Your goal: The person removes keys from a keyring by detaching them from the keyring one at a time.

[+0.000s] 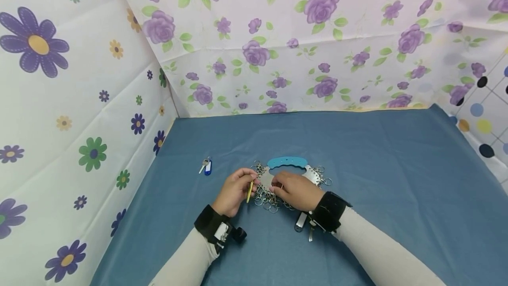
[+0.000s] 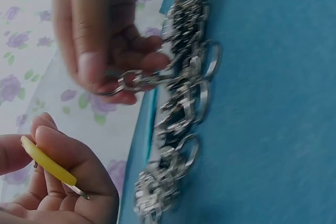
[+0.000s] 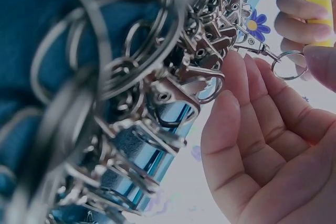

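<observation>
Pinching yellow tag (image 1: 249, 192), left hand (image 1: 233, 192)

Left hand (image 1: 233, 192) and right hand (image 1: 299, 190) bare. Left sleeve (image 1: 184, 259), right sleeve (image 1: 382, 248): plain, off-white, long. Left band (image 1: 206, 220), right band (image 1: 331, 211): wide, black, round wrists. Left band carries small white plate (image 1: 221, 231), stubby black cylinder (image 1: 240, 235).

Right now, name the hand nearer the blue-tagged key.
Left. In the head view, the left hand is below-right of the blue-tagged key; the right hand is farther right.
</observation>
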Demonstrator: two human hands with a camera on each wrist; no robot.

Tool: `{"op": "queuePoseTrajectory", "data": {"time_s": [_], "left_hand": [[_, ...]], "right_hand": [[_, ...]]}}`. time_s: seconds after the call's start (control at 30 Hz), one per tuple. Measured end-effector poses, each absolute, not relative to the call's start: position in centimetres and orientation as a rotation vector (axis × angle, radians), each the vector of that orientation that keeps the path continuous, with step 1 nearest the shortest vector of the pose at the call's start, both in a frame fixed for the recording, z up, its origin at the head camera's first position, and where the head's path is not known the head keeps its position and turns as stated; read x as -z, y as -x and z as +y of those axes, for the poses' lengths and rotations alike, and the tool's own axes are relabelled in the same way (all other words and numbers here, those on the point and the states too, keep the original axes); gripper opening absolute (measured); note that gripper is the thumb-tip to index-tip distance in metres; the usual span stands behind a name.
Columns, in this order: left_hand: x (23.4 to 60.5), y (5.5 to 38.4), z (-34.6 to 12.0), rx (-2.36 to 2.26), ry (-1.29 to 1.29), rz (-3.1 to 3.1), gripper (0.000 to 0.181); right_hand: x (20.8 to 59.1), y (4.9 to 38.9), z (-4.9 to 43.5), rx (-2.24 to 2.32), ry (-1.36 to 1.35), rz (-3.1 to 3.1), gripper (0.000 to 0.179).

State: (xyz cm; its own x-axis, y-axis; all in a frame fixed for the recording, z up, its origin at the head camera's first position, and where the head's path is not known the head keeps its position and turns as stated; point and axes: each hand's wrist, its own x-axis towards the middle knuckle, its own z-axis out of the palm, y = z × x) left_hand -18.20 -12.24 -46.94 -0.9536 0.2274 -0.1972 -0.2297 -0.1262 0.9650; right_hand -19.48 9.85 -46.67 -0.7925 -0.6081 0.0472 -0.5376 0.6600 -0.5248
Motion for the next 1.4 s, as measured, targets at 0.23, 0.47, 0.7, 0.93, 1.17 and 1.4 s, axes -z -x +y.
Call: {"op": "queuePoseTrajectory", "data": {"time_s": [0.23, 0.47, 0.7, 0.93, 1.17, 1.4], "left_hand": [[45.9, 18.6, -13.7, -2.187, 0.047, 1.898, 0.014], [45.4, 19.3, -15.7, -2.183, 0.067, 1.936, 0.011], [45.1, 20.2, -17.8, -2.151, 0.075, 2.016, 0.019], [45.2, 21.3, -19.7, -2.124, 0.079, 2.119, 0.022], [45.5, 22.3, -22.1, -2.125, 0.167, 2.184, 0.036], [46.2, 23.2, -24.0, -2.106, 0.290, 2.225, 0.035]], "right_hand": [[46.6, 19.5, 9.7, 0.792, 0.957, 2.739, 0.023], [46.4, 19.4, 9.7, 0.786, 0.945, 2.737, 0.023], [46.3, 19.3, 9.7, 0.779, 0.955, 2.742, 0.023], [46.2, 19.3, 9.7, 0.784, 0.947, 2.735, 0.022], [46.3, 19.4, 9.7, 0.781, 0.956, 2.732, 0.021], [46.2, 19.4, 9.8, 0.779, 0.949, 2.723, 0.021]]}}
